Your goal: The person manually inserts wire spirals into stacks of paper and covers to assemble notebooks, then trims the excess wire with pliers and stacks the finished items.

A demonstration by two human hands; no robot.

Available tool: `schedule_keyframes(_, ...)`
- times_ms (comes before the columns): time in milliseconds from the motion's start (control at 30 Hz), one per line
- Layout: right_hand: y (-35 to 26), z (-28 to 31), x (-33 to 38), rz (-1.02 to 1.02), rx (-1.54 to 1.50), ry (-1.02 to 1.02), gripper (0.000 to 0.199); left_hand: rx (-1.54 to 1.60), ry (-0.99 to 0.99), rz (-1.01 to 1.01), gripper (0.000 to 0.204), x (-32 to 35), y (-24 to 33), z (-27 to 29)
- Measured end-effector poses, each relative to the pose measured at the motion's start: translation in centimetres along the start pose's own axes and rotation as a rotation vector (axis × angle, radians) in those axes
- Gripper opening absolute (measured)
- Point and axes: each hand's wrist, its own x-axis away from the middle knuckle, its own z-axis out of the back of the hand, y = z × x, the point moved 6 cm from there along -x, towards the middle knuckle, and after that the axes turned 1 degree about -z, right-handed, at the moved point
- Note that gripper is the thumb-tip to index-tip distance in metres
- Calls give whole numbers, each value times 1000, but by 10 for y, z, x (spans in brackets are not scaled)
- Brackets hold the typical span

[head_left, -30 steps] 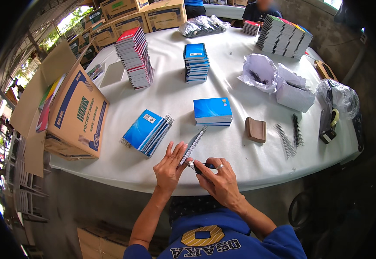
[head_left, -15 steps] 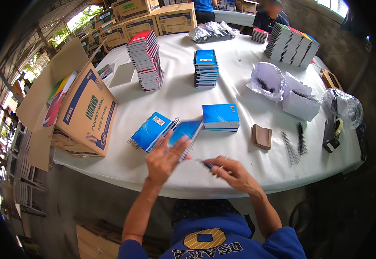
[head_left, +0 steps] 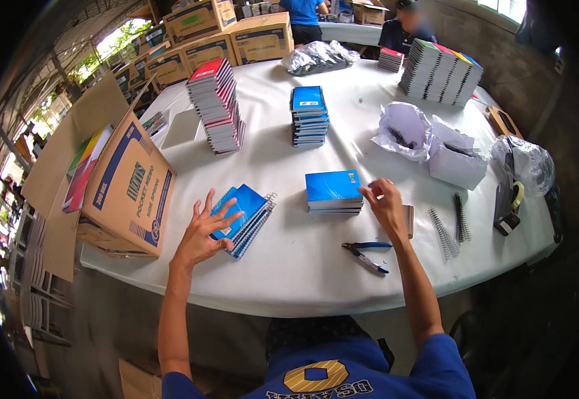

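My left hand (head_left: 204,229) is open, its fingers spread over a small pile of blue spiral notebooks (head_left: 248,199) left of centre. The top notebook lies askew, and wire coil ends stick out past the pile's upper right corner. My right hand (head_left: 386,199) has curled its fingers in a pinch at the right edge of the top blue notebook (head_left: 329,186) in a low, neat stack. That notebook lies flat, with no coil visible along its edges. Blue-handled cutting pliers (head_left: 356,248) rest on the table before the stack, their handles apart.
A brown block (head_left: 408,221) is partly hidden by my right wrist. Loose wire coils (head_left: 444,233) and a tape dispenser (head_left: 507,209) lie right. Taller red (head_left: 216,110) and blue notebook stacks (head_left: 310,120) stand behind. At left is an open carton (head_left: 130,186); a person sits across the table.
The pliers have left my right hand and lie on the table. My right hand has moved to the stack. The notebook from my left hand now lies on the left pile, and those fingers have spread.
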Motion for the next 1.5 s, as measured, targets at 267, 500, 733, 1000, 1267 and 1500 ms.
schedule_keyframes(267, 31, -34, -45, -422, -135, -412, 37, 253, 279, 41, 58, -28, 98, -14)
schedule_keyframes(500, 22, -30, -55, -210, 214, -204, 38, 244, 277, 137, 91, -88, 112, -31)
schedule_keyframes(733, -32, -3, -66, 84, 15, -135, 22, 207, 244, 191, 105, -128, 103, -40)
schedule_keyframes(1000, 28, -21, -69, -258, -136, -155, 30, 286, 251, 243, 89, -168, 66, -96)
schedule_keyframes(1267, 38, -33, -45, -411, -312, -374, 43, 589, 128, 402, 89, -160, 40, -140)
schedule_keyframes(1500, 43, -26, -47, -464, -357, -347, 35, 667, 55, 521, 67, -155, 39, -144)
